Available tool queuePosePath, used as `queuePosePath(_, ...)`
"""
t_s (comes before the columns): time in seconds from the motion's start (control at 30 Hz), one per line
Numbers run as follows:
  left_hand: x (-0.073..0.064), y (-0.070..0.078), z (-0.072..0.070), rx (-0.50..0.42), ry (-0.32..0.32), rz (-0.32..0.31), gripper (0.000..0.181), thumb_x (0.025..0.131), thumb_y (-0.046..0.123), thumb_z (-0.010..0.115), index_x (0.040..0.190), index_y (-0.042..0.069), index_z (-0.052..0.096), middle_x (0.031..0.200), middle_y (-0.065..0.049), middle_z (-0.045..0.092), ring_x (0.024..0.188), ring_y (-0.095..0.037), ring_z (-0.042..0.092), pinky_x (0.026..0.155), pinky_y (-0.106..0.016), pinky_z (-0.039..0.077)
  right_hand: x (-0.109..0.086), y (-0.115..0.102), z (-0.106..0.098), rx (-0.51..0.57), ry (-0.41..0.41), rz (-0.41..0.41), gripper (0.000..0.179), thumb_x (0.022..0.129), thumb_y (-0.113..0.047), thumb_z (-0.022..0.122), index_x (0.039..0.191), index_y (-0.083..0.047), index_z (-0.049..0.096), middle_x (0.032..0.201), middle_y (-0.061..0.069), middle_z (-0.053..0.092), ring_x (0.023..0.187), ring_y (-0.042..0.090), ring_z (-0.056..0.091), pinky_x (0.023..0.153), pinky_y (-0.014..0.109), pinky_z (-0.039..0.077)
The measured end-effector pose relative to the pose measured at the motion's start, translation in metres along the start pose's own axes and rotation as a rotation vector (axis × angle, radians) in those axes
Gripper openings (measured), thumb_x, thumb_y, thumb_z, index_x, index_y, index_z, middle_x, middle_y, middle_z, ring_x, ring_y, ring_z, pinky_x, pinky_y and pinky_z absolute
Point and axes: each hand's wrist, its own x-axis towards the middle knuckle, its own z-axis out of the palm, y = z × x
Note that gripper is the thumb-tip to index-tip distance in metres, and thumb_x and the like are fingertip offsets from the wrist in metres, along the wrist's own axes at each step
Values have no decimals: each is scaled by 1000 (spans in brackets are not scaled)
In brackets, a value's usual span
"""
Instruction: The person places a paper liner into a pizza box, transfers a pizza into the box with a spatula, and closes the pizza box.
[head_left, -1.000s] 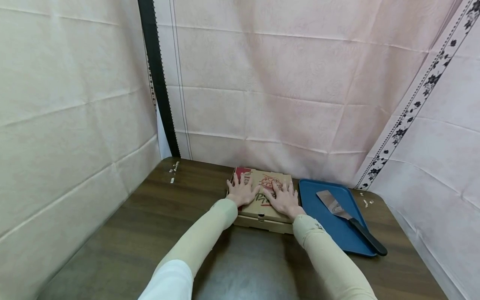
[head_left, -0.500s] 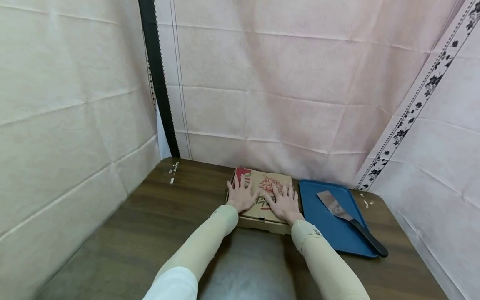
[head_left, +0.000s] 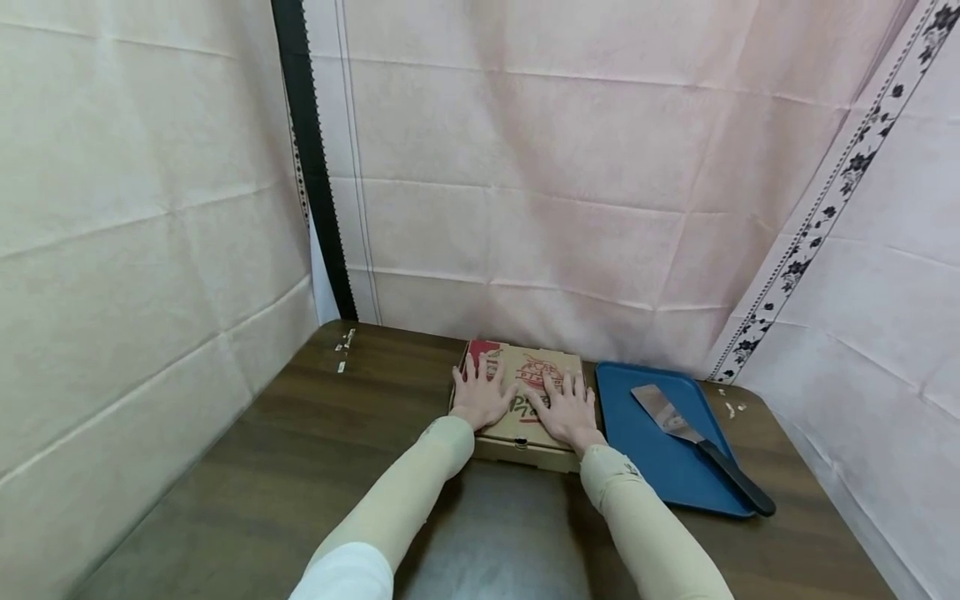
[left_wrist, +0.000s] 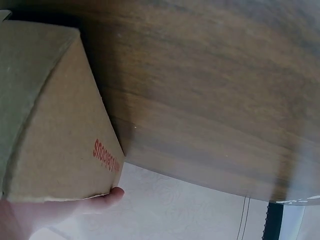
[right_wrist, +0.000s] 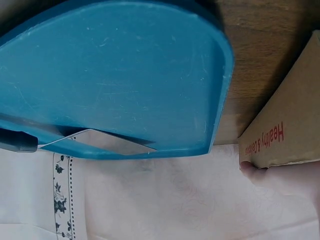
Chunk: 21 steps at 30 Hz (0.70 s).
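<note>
A flat cardboard pizza box (head_left: 517,427), closed, with red and green print on its lid, lies near the back of the table. My left hand (head_left: 480,396) rests on the left part of the lid, fingers spread and pointing away. On the right part lies my right hand (head_left: 567,412), palm down, fingers likewise spread. The left wrist view shows the box's printed side wall (left_wrist: 60,135) and a fingertip (left_wrist: 116,194) over the lid's edge. In the right wrist view, a finger (right_wrist: 280,177) reaches along the top edge of the opposite side wall (right_wrist: 295,125).
Right of the box, a blue tray (head_left: 630,433) lies on the wooden table (head_left: 300,467). A spatula (head_left: 701,446) with a broad metal blade and black handle lies across it, handle end past the tray's rim. Pale cloth curtains (head_left: 517,183) hang behind and at both sides.
Both hands have shifted very slightly toward the near side of the lid, the right one most. Tray and spatula stay where they were; the head view has tilted a little.
</note>
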Motion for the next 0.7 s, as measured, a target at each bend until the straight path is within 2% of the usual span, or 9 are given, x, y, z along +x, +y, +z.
queuePosePath(0.23, -3, -3, 4, -7, 1, 8, 67, 98, 63, 22, 155, 27, 23, 162, -15, 16, 149, -42, 7, 114, -66, 14, -3, -2, 4, -3, 8, 9, 76, 95, -69, 26, 155, -22, 22, 162, 22, 7, 149, 42, -3, 116, 66, 8)
queuePosePath(0.4, -1, -3, 2, -3, 14, 17, 67, 99, 63, 22, 154, 26, 25, 162, -13, 16, 150, -40, 7, 115, -64, 15, -4, -2, 2, 10, 28, 11, 74, 96, -67, 27, 155, -21, 22, 162, 22, 7, 149, 43, -2, 113, 69, 10)
queuePosePath(0.6, -3, -3, 0, -31, -2, 5, 66, 98, 63, 22, 154, 28, 24, 162, -14, 18, 150, -40, 7, 114, -66, 14, -3, -2, 0, 19, 9, 3, 75, 96, -67, 27, 155, -21, 23, 162, 22, 6, 149, 43, -2, 111, 71, 11)
queuePosePath(0.7, -3, -3, -3, -52, -13, 8, 66, 98, 62, 25, 154, 27, 26, 161, -15, 19, 150, -40, 8, 114, -66, 14, -1, -3, -3, 2, 12, -11, 72, 98, -63, 30, 154, -19, 26, 160, 24, 12, 149, 45, 2, 109, 74, 11)
